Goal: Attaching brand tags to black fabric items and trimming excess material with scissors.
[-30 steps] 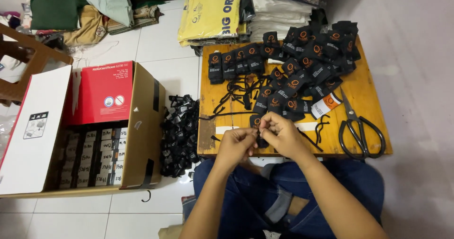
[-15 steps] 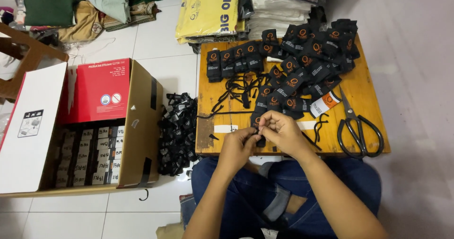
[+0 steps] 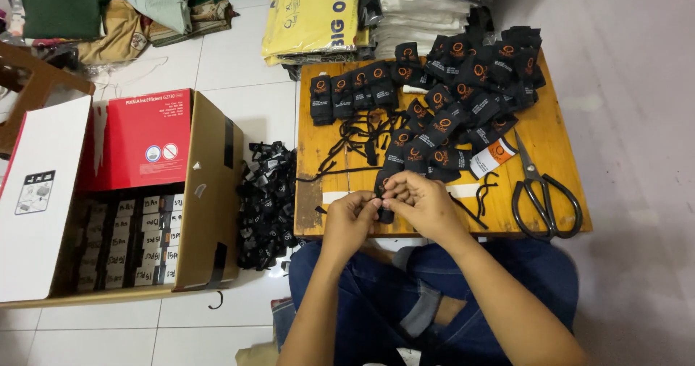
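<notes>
Fingers [image 3: 376, 205] of both hands pinch one black tag [image 3: 386, 185] at the wooden surface [image 3: 557, 131] near edge; open cardboard box [image 3: 206, 192] on the floor holds rows of small packs [image 3: 137, 243].

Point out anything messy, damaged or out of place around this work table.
A heap of black tags lies spilled on the floor tiles between the cardboard box and the wooden table. Loose black cords tangle across the tabletop. Nothing looks damaged.

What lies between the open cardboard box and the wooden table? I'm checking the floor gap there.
In the head view, a heap of small black tags lies on the white tiled floor between the cardboard box and the wooden table.
</notes>
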